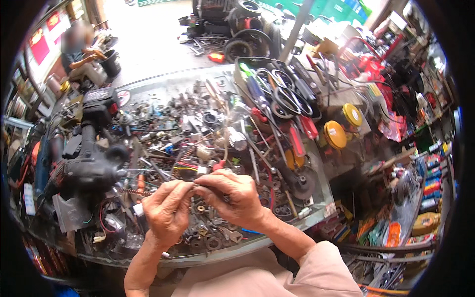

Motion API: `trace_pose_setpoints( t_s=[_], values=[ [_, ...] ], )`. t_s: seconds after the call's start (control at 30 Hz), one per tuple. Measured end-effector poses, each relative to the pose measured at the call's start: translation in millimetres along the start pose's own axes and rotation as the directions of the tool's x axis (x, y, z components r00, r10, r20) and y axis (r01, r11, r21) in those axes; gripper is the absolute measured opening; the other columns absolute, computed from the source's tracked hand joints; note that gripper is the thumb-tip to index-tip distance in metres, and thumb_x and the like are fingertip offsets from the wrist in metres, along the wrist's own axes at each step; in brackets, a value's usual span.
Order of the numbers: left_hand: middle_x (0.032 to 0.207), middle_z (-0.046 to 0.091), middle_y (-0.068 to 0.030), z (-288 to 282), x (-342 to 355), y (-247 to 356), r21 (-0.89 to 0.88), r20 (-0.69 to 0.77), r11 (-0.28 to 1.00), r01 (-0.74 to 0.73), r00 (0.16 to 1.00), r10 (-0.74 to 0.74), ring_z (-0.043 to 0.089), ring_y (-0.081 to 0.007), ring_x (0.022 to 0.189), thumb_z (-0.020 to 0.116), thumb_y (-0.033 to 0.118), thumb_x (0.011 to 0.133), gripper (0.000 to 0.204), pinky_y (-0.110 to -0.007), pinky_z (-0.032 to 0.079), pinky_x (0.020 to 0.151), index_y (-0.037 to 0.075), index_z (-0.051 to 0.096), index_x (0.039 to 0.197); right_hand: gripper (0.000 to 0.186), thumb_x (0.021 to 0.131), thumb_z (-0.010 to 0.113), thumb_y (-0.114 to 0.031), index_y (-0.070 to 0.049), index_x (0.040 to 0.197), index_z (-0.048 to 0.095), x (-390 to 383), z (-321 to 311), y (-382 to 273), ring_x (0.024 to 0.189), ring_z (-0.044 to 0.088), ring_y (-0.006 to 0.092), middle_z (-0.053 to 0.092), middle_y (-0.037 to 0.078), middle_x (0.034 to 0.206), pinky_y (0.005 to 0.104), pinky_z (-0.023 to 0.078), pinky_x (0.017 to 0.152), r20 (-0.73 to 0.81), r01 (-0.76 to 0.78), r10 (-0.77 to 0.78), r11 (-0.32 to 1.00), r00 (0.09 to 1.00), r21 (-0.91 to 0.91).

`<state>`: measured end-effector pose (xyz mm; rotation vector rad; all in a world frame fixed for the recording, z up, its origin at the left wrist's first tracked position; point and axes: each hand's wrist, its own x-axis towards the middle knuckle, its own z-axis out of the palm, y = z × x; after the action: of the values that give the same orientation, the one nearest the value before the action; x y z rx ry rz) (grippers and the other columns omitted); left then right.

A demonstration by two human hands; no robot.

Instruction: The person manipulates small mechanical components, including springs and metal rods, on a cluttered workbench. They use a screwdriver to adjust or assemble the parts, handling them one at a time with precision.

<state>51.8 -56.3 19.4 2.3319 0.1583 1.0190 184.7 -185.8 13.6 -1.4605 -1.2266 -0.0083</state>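
Observation:
Above a glass-topped bench strewn with small metal parts, my two hands meet fingertip to fingertip. My left hand is closed in a pinch, and what it holds is too small to make out. Thumb and fingers of my right hand are pinched too, touching the left fingertips; a small dark bit may sit between them. Under the hands lie several loose nuts, washers and wrenches. Yellow and red wires lie just beyond the fingertips.
A black cordless power tool lies at the left. Pliers and scissors fill a bin at the back right, near an angle grinder and yellow round tins. Shelves of goods stand at the right. Another person sits at far left.

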Motion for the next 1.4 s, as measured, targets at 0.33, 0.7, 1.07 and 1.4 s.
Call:
trace_pose_setpoints(
  t_s=[0.33,0.7,1.07,1.4],
  values=[
    [0.089,0.071,-0.0087,-0.6,-0.9,1.2,-0.187,0.102,0.960,0.210,0.976,-0.193,0.068,-0.0180,0.076,0.076,0.001,0.090,0.014,-0.031,0.051,0.075,-0.005,0.073,0.102,0.023,0.089,0.078,-0.012,-0.003,0.108,0.068,-2.5,-5.3,1.5,0.072,0.069,0.0294,0.068,0.011,0.093,0.0373,0.056,0.063,0.078,0.119,-0.108,0.982,0.991,-0.149],
    [0.092,0.071,-0.0103,-2.0,5.5,9.0,-0.146,0.131,0.985,0.089,0.989,-0.070,0.068,-0.0190,0.075,0.073,-0.006,0.088,0.015,-0.030,0.053,0.073,-0.005,0.073,0.104,0.020,0.089,0.078,-0.016,-0.006,0.087,0.060,-2.5,-3.7,-0.1,0.062,0.063,0.0284,0.061,0.009,0.078,0.0376,0.049,0.053,0.092,0.102,-0.077,0.946,0.993,-0.309],
    [0.094,0.074,-0.0149,3.3,-3.3,-1.5,0.032,-0.017,0.986,-0.163,0.986,0.164,0.072,-0.0278,0.075,0.079,-0.008,0.078,0.026,-0.035,0.057,0.068,-0.003,0.074,0.103,0.029,0.095,0.073,-0.016,-0.003,0.076,0.055,-4.6,2.7,-1.4,0.055,0.056,0.0341,0.052,0.014,0.066,0.0432,0.042,0.049,0.040,-0.018,0.026,0.982,0.999,-0.186],
    [0.093,0.073,-0.0156,7.3,-7.4,-1.5,-0.099,-0.011,0.995,-0.026,1.000,0.025,0.072,-0.0272,0.079,0.073,-0.009,0.085,0.020,-0.034,0.057,0.071,-0.006,0.072,0.105,0.028,0.099,0.069,-0.022,-0.004,0.081,0.056,-4.1,5.5,-3.2,0.058,0.059,0.0353,0.056,0.014,0.073,0.0442,0.046,0.049,0.048,-0.045,0.053,0.988,0.997,-0.151]
  ],
)
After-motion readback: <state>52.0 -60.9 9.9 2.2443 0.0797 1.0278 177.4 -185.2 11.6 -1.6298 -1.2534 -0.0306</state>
